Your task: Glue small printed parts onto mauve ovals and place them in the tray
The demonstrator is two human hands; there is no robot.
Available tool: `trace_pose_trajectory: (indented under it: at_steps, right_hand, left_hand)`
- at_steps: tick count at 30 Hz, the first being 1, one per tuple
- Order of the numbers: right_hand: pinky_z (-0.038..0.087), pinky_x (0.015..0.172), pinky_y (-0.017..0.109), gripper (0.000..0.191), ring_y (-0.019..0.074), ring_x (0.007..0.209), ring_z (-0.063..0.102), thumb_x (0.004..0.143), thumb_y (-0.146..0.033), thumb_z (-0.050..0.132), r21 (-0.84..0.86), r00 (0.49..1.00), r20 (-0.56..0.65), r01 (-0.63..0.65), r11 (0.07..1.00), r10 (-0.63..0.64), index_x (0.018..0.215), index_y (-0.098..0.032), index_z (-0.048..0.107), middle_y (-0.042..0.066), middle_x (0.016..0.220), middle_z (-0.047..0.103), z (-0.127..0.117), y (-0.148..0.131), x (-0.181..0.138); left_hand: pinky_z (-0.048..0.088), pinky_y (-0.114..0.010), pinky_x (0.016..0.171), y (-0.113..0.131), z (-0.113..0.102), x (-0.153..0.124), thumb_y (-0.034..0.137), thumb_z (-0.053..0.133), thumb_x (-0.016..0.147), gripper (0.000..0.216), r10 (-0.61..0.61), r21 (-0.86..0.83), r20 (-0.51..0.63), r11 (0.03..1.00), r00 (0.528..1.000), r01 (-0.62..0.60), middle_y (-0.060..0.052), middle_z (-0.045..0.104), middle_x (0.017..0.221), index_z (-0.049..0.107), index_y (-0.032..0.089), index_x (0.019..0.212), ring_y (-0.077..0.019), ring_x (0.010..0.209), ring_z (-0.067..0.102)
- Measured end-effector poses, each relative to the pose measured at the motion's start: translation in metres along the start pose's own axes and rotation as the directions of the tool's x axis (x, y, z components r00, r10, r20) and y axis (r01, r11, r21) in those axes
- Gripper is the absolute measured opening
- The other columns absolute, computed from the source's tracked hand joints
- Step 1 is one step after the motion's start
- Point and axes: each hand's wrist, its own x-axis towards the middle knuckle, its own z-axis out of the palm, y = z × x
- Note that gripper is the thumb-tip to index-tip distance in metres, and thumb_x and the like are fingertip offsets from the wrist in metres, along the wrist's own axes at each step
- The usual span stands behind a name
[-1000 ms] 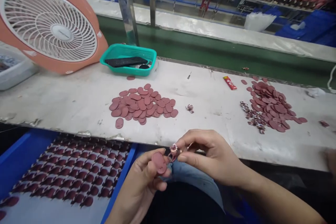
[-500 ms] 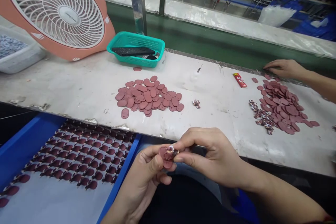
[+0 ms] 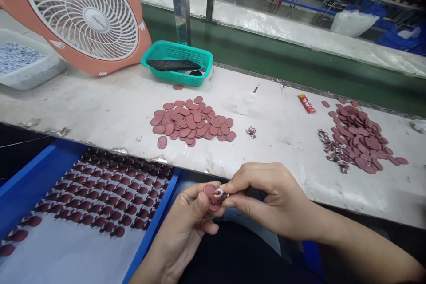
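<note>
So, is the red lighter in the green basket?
No, the lighter lies on the table, well to the right of the basket.

Oval maroon tag (image 3: 209,191), held tilted between thumb and fingers of the left hand (image 3: 181,230). Small pink-and-white patterned charm (image 3: 220,195), lying against the tag's face, pinched by thumb and forefinger of the right hand (image 3: 271,199); the two hands touch.

Bare left hand (image 3: 181,230), right hand (image 3: 271,199), dark garment (image 3: 233,257)
</note>
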Motion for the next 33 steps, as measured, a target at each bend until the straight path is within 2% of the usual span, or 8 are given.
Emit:
trace_pose_trajectory:
  at_steps: [9, 15, 21, 27, 33]
  right_hand:
    - [0.056, 0.067, 0.022, 0.012, 0.0126, 0.073, 0.071, 0.093, -0.011, 0.07, -0.064, 0.994, 0.087, 0.069, 0.996, -0.064, 0.1, -0.021, 0.07, 0.001, 0.084, 0.077, -0.003, -0.004, 0.003]
    - [0.056, 0.069, 0.022, 0.011, 0.0131, 0.075, 0.071, 0.093, -0.009, 0.069, -0.077, 0.989, 0.126, 0.092, 0.993, -0.081, 0.099, -0.018, 0.07, 0.002, 0.085, 0.077, -0.002, -0.006, 0.005]
    - [0.059, 0.072, 0.024, 0.018, 0.0148, 0.078, 0.072, 0.094, -0.008, 0.067, -0.034, 0.985, 0.133, 0.12, 0.992, -0.114, 0.107, -0.022, 0.068, 0.003, 0.087, 0.077, -0.003, -0.013, 0.0]
    - [0.062, 0.074, 0.024, 0.023, 0.0148, 0.081, 0.074, 0.096, -0.01, 0.067, 0.024, 0.982, 0.146, 0.117, 0.993, -0.119, 0.113, -0.024, 0.067, 0.005, 0.09, 0.078, -0.005, -0.018, -0.004]
    - [0.06, 0.074, 0.023, 0.019, 0.0139, 0.08, 0.074, 0.094, -0.008, 0.069, 0.043, 0.982, 0.133, 0.127, 0.991, -0.131, 0.108, -0.021, 0.068, 0.005, 0.087, 0.078, -0.006, -0.018, -0.003]
  left_hand:
    - [0.049, -0.013, 0.045, 0.0, -0.001, -0.002, 0.049, 0.093, 0.062, 0.043, 0.007, 0.006, 0.008, 1.0, 1.0, -0.007, -0.002, 0.068, 0.069, 0.082, 0.016, 0.087, -0.0112, 0.061, 0.064]
    - [0.047, -0.013, 0.045, 0.0, -0.001, -0.003, 0.047, 0.096, 0.057, 0.042, 0.008, -0.002, 0.007, 1.0, 1.0, -0.008, -0.001, 0.068, 0.067, 0.081, 0.017, 0.082, -0.0099, 0.059, 0.061]
    - [0.045, -0.015, 0.049, 0.001, 0.006, -0.014, 0.045, 0.096, 0.058, 0.037, 0.011, -0.006, -0.05, 1.0, 0.999, -0.011, 0.0, 0.069, 0.064, 0.083, 0.021, 0.082, -0.0102, 0.06, 0.062]
    - [0.045, -0.017, 0.049, -0.003, 0.008, -0.016, 0.044, 0.096, 0.057, 0.032, 0.053, -0.011, 0.059, 0.999, 0.997, -0.053, -0.001, 0.073, 0.068, 0.083, 0.025, 0.078, -0.0106, 0.058, 0.061]
    - [0.046, -0.015, 0.05, -0.003, 0.01, -0.015, 0.044, 0.096, 0.058, 0.032, 0.068, -0.027, 0.096, 0.997, 0.993, -0.065, 0.0, 0.071, 0.063, 0.084, 0.024, 0.081, -0.0091, 0.056, 0.059]
